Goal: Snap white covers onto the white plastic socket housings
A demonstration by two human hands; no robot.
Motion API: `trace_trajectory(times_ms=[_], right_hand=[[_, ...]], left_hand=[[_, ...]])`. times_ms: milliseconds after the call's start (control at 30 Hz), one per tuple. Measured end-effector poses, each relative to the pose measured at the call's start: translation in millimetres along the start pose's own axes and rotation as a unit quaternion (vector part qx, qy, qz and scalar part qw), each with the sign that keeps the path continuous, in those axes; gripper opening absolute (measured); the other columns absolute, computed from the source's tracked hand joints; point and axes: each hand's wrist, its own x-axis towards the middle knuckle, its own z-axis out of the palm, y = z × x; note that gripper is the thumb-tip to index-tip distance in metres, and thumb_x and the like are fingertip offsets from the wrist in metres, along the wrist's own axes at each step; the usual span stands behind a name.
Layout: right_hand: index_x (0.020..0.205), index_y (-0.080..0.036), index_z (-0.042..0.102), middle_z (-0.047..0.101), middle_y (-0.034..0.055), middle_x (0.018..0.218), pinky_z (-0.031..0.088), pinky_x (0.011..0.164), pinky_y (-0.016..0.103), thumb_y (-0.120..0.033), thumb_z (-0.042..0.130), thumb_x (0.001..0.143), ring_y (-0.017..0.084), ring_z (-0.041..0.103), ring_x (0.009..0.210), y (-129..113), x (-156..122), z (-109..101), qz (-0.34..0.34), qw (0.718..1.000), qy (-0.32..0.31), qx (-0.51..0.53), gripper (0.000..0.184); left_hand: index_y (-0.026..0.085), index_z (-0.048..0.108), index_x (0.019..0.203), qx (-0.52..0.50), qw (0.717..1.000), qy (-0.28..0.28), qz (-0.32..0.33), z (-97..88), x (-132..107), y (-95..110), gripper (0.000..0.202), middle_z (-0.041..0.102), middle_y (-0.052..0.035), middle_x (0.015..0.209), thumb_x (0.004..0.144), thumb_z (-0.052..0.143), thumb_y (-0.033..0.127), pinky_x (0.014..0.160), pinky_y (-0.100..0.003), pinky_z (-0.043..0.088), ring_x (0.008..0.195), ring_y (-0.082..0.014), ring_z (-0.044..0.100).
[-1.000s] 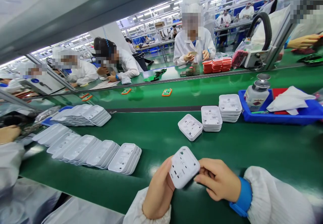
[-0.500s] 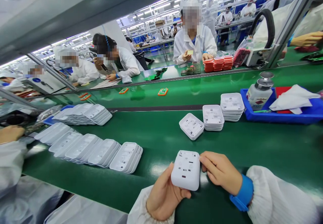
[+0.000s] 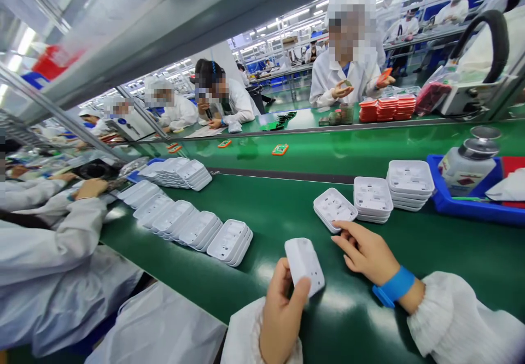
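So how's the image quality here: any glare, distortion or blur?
Head view: strong wide-angle bend, the overhead beam and belt edges curve. Ceiling lights glare off the green belt beside the white part in the left hand. Right hand is sharp; the far background is soft, and faces are pixelated.

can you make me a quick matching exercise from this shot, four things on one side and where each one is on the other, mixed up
Things:
1. white housing
2. right hand
3. metal-capped bottle
4. red trays

Places:
A. in the blue bin
B. stacked on the far bench
C. gripped in the left hand
D. fingertips at the loose white tray

Pairs: 1-C, 2-D, 3-A, 4-B
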Motion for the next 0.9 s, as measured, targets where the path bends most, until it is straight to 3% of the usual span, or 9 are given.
trace_trajectory(times_ms=[67,133,200,333,500,633,733,833,900], right_hand=[[0.103,-0.016,0.056,0.059,0.0019,0.073,0.042,0.055,0.026,-0.031,0.046,0.087,0.015,0.053,0.053,3,-2,0,-0.005,1.000,0.011,-0.004,0.025],[0.101,-0.017,0.056,0.058,0.0019,0.075,0.042,0.055,0.025,-0.030,0.047,0.087,0.015,0.053,0.053,6,-4,0,-0.016,0.999,0.021,-0.019,0.022],[0.099,-0.018,0.055,0.058,0.0017,0.075,0.043,0.055,0.025,-0.029,0.047,0.087,0.015,0.054,0.055,9,-6,0,-0.028,0.998,0.032,-0.036,0.018],[0.091,-0.019,0.054,0.057,0.0013,0.073,0.042,0.054,0.024,-0.027,0.046,0.087,0.016,0.055,0.057,8,-7,-1,-0.035,0.997,0.055,-0.047,0.012],[0.086,-0.020,0.047,0.050,-0.0022,0.062,0.036,0.045,0.023,-0.026,0.047,0.085,0.013,0.046,0.045,-5,-14,-6,-0.039,0.995,0.089,-0.025,0.006],[0.084,-0.022,0.043,0.046,-0.0038,0.058,0.034,0.043,0.022,-0.022,0.043,0.087,0.013,0.043,0.043,-14,-19,-9,-0.090,0.991,0.096,-0.004,0.003],[0.083,-0.022,0.042,0.046,-0.0035,0.059,0.033,0.042,0.022,-0.020,0.042,0.087,0.013,0.043,0.043,-18,-22,-10,-0.109,0.991,0.083,0.011,0.004],[0.081,-0.021,0.042,0.043,-0.0048,0.057,0.030,0.042,0.022,-0.020,0.043,0.086,0.012,0.039,0.041,-20,-24,-9,-0.111,0.991,0.068,0.038,0.005],[0.079,-0.021,0.042,0.041,-0.0050,0.056,0.029,0.042,0.022,-0.022,0.045,0.086,0.011,0.038,0.042,-21,-26,-9,-0.093,0.992,0.048,0.073,0.007]], left_hand=[[0.022,0.059,0.097,0.159,0.978,0.067,0.121,-10.7,0,-1,0.020,0.060,-0.0058,0.096,0.079,0.063,0.032,0.083,-0.034,0.042,0.093,-0.0225,0.054],[0.023,0.058,0.095,0.286,0.914,0.146,0.248,-25.8,6,3,0.022,0.058,-0.0058,0.096,0.075,0.067,0.025,0.090,-0.038,0.038,0.095,-0.0241,0.053],[0.024,0.057,0.095,0.382,0.837,0.214,0.326,-43.8,15,9,0.024,0.059,-0.0058,0.094,0.074,0.068,0.023,0.097,-0.043,0.032,0.095,-0.0245,0.053],[0.021,0.060,0.093,0.528,0.725,0.311,0.315,-79.7,35,15,0.020,0.062,-0.0056,0.085,0.076,0.066,0.030,0.102,-0.048,0.024,0.088,-0.0244,0.054],[0.021,0.066,0.084,0.610,0.665,0.320,0.288,-104.8,47,9,0.016,0.063,-0.0041,0.074,0.078,0.062,0.035,0.100,-0.049,0.023,0.087,-0.0254,0.054],[0.021,0.068,0.082,0.623,0.651,0.334,0.278,-107.9,47,6,0.017,0.061,-0.0062,0.081,0.079,0.060,0.036,0.100,-0.054,0.023,0.089,-0.0265,0.054],[0.019,0.066,0.093,0.596,0.663,0.355,0.280,-99.1,43,8,0.022,0.058,-0.0106,0.097,0.079,0.061,0.036,0.098,-0.055,0.027,0.098,-0.0297,0.052],[0.017,0.058,0.108,0.520,0.711,0.334,0.334,-74.7,37,12,0.034,0.050,-0.0152,0.112,0.077,0.064,0.031,0.098,-0.051,0.032,0.111,-0.0322,0.046],[0.018,0.051,0.116,0.462,0.769,0.260,0.357,-51.1,32,14,0.041,0.045,-0.0151,0.120,0.078,0.064,0.027,0.101,-0.049,0.031,0.119,-0.0315,0.041]])
